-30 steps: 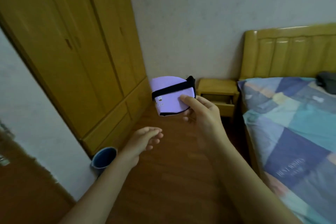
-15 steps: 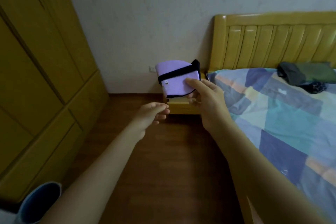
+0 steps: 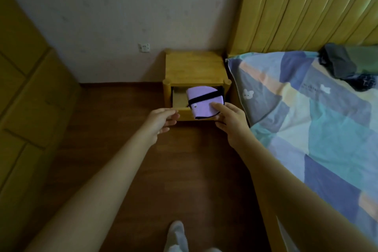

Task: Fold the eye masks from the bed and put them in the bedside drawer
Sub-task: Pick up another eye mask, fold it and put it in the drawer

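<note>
Eye mask [image 3: 202, 102]: folded, purple with a black strap, held over the open drawer [image 3: 180, 98] of the nightstand [image 3: 194, 67].
Right hand [image 3: 230, 120]: pinches the mask, thumb on top.
Left hand [image 3: 161, 119]: empty, fingers loosely curled, at the drawer's front edge.
Bed [image 3: 306, 118]: right of the nightstand, dark clothes [image 3: 343, 63] near its headboard.

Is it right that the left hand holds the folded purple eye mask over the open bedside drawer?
Not quite. In the head view the right hand pinches the folded purple eye mask over the open bedside drawer. The left hand holds nothing and reaches toward the drawer's front edge.
</note>
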